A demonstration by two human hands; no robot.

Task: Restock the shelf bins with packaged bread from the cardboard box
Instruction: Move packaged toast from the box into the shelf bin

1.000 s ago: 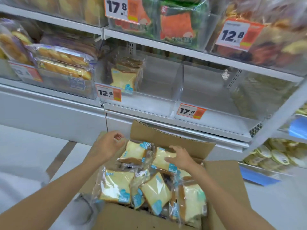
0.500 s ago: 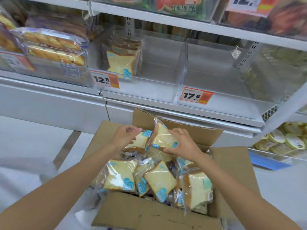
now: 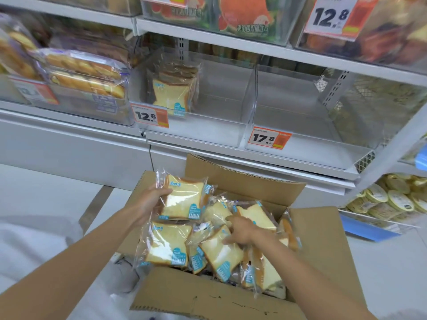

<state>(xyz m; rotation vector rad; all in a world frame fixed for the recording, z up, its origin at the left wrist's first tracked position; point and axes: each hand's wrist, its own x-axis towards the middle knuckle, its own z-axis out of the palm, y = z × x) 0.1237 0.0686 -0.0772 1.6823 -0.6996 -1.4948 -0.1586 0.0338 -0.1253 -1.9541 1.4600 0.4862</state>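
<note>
**Fingers on toast packs above the open box**

Left fingers (image 3: pixel 159 192) curl round the left edge of one pack (image 3: pixel 184 199), with the thumb on its front. The left hand (image 3: pixel 147 203) holds it upright just above the box (image 3: pixel 208 296). We note a clear, crinkled film wrapper, a squarish pale-yellow slice with a brown crust, and a blue label at the lower right corner.

Right fingers (image 3: pixel 232 240) lie spread across the loose packs (image 3: pixel 171 245) inside the box. The right hand (image 3: pixel 241 229) touches them; its outline is slightly blurred.

We record the box as brown corrugated cardboard with its flaps open. The packs inside are heaped at mixed angles.

On the shelf behind it, a clear rigid plastic bin (image 3: pixel 219 130) carries a 12.8 tag (image 3: pixel 150 116). A few matching shelf packs (image 3: pixel 172 95) stand at its left side. Just beside it on the right is a second bin (image 3: pixel 300 139) of the same clear plastic, bearing a 17.8 tag (image 3: pixel 269 138).
</note>
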